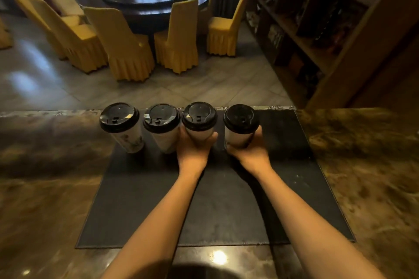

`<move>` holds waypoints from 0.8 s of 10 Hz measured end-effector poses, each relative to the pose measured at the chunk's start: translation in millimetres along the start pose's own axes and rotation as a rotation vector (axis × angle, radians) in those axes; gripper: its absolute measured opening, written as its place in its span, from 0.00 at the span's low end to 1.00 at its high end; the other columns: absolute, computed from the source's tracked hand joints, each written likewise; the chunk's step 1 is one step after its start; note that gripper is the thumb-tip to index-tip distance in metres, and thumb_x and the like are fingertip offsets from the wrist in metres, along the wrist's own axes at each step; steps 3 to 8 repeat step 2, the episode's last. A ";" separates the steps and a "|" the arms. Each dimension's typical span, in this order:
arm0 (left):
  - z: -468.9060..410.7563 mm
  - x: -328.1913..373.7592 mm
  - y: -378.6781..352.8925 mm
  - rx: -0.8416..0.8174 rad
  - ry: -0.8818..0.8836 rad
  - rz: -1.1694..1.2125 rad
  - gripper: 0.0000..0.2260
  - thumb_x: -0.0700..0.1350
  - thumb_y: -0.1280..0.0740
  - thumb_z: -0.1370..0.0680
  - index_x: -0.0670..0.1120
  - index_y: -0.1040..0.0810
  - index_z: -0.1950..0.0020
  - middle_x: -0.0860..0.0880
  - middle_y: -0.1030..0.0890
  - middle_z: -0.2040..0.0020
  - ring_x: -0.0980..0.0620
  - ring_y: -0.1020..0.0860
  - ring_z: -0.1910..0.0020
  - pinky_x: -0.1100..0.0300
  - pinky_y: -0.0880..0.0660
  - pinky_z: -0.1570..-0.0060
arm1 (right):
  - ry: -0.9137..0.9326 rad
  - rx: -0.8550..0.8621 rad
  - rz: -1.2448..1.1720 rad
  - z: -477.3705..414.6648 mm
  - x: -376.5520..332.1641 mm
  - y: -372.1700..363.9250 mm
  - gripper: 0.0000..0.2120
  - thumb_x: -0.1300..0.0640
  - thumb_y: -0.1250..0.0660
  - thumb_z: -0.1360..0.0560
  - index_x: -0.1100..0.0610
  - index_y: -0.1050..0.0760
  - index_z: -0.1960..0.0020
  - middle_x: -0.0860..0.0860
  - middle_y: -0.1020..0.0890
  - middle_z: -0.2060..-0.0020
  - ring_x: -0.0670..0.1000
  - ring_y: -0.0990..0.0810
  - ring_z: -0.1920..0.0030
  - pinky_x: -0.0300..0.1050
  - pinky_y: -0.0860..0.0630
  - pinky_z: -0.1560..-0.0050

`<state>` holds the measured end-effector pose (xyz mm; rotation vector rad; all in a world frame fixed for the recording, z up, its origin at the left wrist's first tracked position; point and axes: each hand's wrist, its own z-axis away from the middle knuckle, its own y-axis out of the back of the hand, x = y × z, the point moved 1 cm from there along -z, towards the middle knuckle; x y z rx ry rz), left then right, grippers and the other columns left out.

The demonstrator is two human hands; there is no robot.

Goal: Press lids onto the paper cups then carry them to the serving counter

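The left hand (194,145) wraps the lower body of the third cup (199,125) from the left, thumb on one side and fingers (212,137) curled round the other, closed snug against the paper wall. The right hand (246,150) grips the fourth cup (241,128) the same way, thumb tip up its right side and palm under the base area; whether either cup is lifted off the surface cannot be told. 2 more cups, the first cup (122,125) and second cup (161,128), stand free just to the left, all 4 in a row along the far edge of a dark matte mat (226,210). Each cup is a tall tapered white paper cylinder capped with a glossy black domed plastic lid (119,116) with a small sip tab. The mat lies on a polished brown marbled counter (367,165).
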<state>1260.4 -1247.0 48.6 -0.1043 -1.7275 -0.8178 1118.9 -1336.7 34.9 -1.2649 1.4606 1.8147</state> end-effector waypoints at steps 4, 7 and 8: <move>15.9 -20.4 6.0 -0.117 0.050 0.066 0.21 0.50 0.23 0.27 0.45 0.25 0.39 0.46 0.17 0.44 0.45 0.18 0.42 0.56 0.24 0.47 | 0.000 -0.046 -0.024 10.4 7.6 -4.3 0.37 0.63 0.20 0.36 0.56 0.34 0.32 0.52 0.20 0.41 0.56 0.20 0.38 0.48 0.22 0.40; 15.9 -20.4 6.0 -0.117 0.050 0.066 0.21 0.50 0.23 0.27 0.45 0.25 0.39 0.46 0.17 0.44 0.45 0.18 0.42 0.56 0.24 0.47 | 0.000 -0.046 -0.024 10.4 7.6 -4.3 0.37 0.63 0.20 0.36 0.56 0.34 0.32 0.52 0.20 0.41 0.56 0.20 0.38 0.48 0.22 0.40; 15.9 -20.4 6.0 -0.117 0.050 0.066 0.21 0.50 0.23 0.27 0.45 0.25 0.39 0.46 0.17 0.44 0.45 0.18 0.42 0.56 0.24 0.47 | 0.000 -0.046 -0.024 10.4 7.6 -4.3 0.37 0.63 0.20 0.36 0.56 0.34 0.32 0.52 0.20 0.41 0.56 0.20 0.38 0.48 0.22 0.40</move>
